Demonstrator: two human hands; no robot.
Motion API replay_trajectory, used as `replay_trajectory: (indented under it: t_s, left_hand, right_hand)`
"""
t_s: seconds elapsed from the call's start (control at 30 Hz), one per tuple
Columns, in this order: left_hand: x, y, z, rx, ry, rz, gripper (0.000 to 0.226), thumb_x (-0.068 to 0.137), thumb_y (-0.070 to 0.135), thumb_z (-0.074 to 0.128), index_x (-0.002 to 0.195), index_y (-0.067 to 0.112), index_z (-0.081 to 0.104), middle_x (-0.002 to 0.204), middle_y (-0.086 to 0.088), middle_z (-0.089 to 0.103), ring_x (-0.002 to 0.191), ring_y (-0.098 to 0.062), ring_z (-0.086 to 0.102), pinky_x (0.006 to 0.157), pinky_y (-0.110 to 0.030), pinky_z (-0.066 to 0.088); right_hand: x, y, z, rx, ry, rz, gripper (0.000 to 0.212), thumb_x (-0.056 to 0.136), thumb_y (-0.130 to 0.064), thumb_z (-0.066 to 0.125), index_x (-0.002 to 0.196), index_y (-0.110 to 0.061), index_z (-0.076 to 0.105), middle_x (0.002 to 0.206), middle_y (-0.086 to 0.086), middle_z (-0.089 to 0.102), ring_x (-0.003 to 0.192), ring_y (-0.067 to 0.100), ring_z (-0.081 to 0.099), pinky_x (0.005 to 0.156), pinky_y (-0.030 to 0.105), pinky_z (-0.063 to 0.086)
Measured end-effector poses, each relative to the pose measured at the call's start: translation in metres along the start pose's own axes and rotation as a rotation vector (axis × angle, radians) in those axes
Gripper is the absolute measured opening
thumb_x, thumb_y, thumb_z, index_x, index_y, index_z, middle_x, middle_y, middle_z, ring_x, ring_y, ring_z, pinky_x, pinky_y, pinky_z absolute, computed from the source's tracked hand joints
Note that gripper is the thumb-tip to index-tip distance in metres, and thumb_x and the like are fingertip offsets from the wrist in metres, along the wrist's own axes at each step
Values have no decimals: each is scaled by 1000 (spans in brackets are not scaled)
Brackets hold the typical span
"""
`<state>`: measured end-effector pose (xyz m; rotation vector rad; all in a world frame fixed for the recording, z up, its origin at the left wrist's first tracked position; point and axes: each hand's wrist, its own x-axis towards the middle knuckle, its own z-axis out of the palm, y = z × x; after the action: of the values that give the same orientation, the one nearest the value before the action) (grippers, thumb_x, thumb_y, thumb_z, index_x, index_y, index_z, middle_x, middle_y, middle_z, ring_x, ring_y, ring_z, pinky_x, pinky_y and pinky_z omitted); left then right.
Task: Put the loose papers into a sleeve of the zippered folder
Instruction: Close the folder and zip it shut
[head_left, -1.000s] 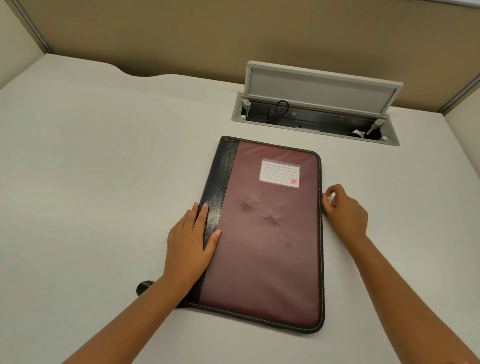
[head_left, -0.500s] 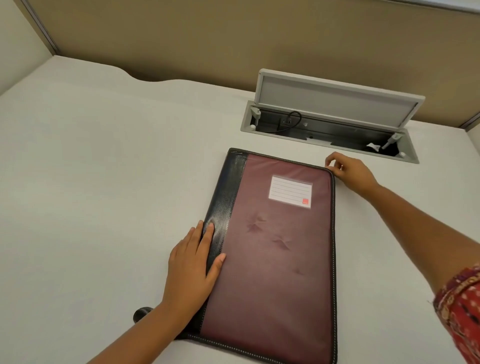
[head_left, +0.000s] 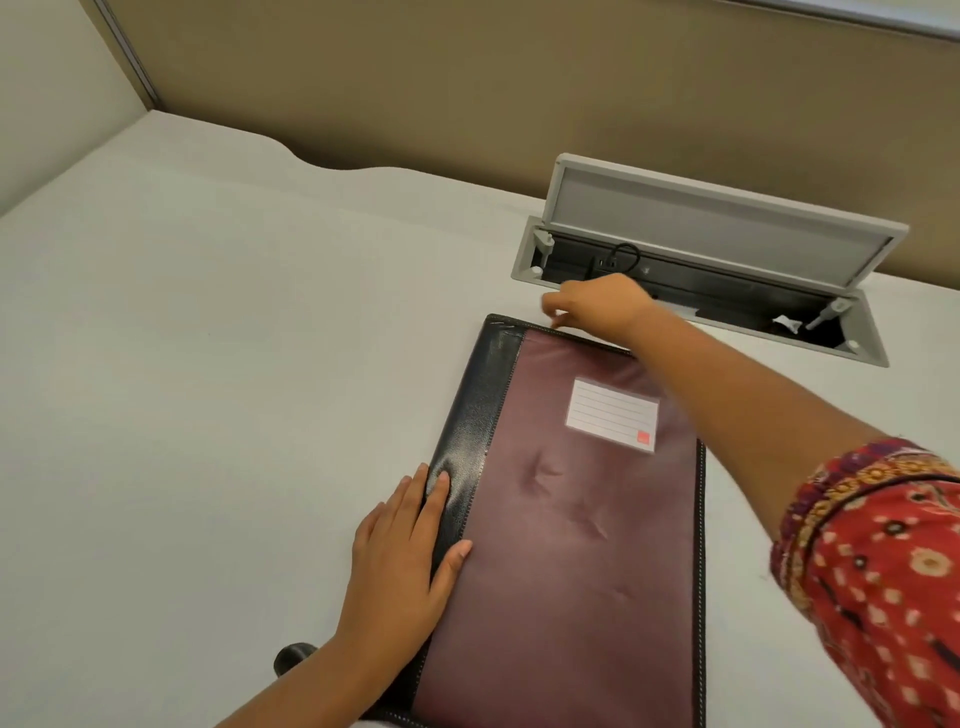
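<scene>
On the table, the left hand lies flat, fingers straight, pressing the spine of the closed zippered folder, whose long axis runs away from the person. At its far edge the right hand pinches, apparently the zip pull.

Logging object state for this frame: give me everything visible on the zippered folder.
The zippered folder lies flat and closed on the white desk, its long axis running away from the person. The cover looks like maroon fabric, dented in places, with a glossy black spine strip on the left and a zipper round the edge. A lined white label with a red square sits near the far right. The left hand rests flat on the spine; the right hand pinches at the far edge, seemingly the zipper pull, which is hidden.
</scene>
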<state>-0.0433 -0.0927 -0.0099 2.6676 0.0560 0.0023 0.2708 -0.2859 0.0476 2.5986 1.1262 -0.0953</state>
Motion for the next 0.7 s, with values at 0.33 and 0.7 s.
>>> replay_trajectory:
  t_s: [0.33,0.7]
  left_hand:
    - [-2,4,0,31,57,-17,60,88,51,31,139,20,36,141,-7,44,127,-23,45,100,-34,30]
    - [-2,0,7,-54,84,-1,60,91,51,37,144,28,20,151,-1,29,136,-17,30,110,-34,25]
  right_hand:
    - [15,-56,-17,325,206,307,18,94,-27,45,110,-21,48,100,10,67,83,32,62,61,32,37]
    - [-181,-145,28,745,226,506,39,91,-26,52,129,-19,49,140,3,46,131,22,39,109,33,27]
